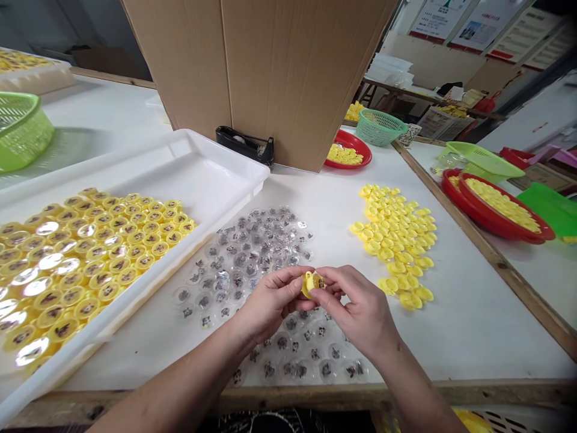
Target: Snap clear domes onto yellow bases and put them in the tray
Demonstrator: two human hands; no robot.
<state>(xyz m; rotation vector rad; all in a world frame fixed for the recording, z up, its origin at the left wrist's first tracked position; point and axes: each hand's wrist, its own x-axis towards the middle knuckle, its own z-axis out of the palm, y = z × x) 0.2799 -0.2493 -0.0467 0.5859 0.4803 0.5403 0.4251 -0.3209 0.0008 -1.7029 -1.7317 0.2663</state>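
Left hand and right hand closed tight on a yellow plastic piece, held above clear plastic domes; fingers hid much of it. Wall posters were too blurred to read.

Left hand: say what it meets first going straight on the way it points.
The yellow cap: the left hand already seems to pinch it, with the right hand on its far side, though depth is unclear.
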